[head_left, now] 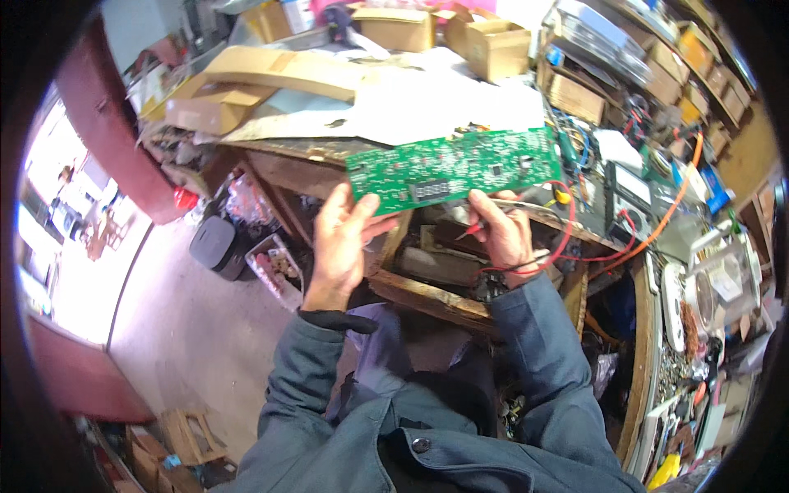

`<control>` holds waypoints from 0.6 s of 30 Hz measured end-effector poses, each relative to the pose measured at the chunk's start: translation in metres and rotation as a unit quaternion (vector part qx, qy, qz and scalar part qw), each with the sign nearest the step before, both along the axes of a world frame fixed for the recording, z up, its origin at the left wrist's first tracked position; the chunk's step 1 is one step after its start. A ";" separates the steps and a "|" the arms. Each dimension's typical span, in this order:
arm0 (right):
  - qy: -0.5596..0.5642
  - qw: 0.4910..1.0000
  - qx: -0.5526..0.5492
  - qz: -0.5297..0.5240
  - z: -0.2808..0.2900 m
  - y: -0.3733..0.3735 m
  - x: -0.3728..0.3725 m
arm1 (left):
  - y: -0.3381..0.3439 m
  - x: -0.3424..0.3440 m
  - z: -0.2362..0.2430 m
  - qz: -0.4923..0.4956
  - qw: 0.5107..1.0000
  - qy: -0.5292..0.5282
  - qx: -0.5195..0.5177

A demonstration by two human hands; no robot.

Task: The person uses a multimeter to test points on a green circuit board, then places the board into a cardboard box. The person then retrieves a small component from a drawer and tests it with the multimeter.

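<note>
A long green circuit board [460,171] with a small dark digit display is tilted up in front of me, above the near edge of the bench. My left hand [341,238] grips its lower left corner, thumb on the face. Beneath the board's lower edge, my right hand [503,234] is closed around a red test probe [471,231], its tip pointing to the left. Whether the right fingers also bear on the board I cannot tell. A red lead [573,215] loops from that hand toward a multimeter [629,195] on the right of the bench.
Flattened cardboard [279,72] and white sheets cover the bench, with open boxes [497,49] behind. An open drawer [436,296] lies under the board. An orange cable [670,215] crosses the cluttered right side. A black bin [218,246] stands on the floor at left.
</note>
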State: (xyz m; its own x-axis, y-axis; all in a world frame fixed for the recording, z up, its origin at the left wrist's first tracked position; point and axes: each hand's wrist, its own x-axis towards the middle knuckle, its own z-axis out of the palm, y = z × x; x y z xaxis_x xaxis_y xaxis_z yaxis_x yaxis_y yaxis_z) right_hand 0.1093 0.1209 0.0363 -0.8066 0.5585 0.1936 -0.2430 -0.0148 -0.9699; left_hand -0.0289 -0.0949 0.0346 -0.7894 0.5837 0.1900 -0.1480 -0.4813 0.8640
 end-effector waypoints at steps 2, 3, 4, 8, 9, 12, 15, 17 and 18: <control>-0.008 1.000 -0.010 -0.011 -0.002 0.002 0.001 | 0.002 0.005 -0.004 -0.007 1.000 -0.014 0.016; -0.003 1.000 -0.014 -0.020 -0.001 0.001 0.002 | 0.005 0.009 -0.007 -0.005 0.999 -0.024 0.027; 0.000 0.999 -0.017 -0.033 -0.001 0.001 0.003 | 0.009 0.014 -0.010 -0.005 0.999 -0.036 0.039; 0.065 0.997 -0.045 -0.012 0.001 0.005 0.000 | 0.021 0.045 -0.019 0.033 0.994 -0.062 0.089; 0.076 0.995 -0.067 -0.019 0.000 0.007 0.000 | 0.023 0.053 -0.021 0.034 0.993 -0.062 0.097; 0.086 0.989 -0.115 -0.027 0.001 0.011 0.004 | 0.027 0.070 -0.027 0.026 0.990 -0.070 0.120; 0.108 0.991 -0.080 -0.016 -0.002 0.022 0.006 | 0.025 0.069 -0.024 -0.010 0.989 -0.076 0.128; 0.105 0.993 -0.056 0.008 0.001 0.023 0.010 | 0.021 0.068 -0.027 -0.024 0.988 -0.083 0.127; 0.104 0.993 -0.051 0.010 0.003 0.022 0.011 | 0.020 0.067 -0.028 -0.033 0.988 -0.083 0.128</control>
State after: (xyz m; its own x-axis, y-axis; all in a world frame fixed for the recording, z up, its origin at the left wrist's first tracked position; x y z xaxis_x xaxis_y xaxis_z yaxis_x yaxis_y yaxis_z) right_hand 0.1199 0.1428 0.0389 -0.7664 0.5681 0.2999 -0.4362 -0.1175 -0.8922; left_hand 0.0383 -0.0747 0.0067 -0.7844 0.5842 0.2084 -0.3160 -0.6655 0.6762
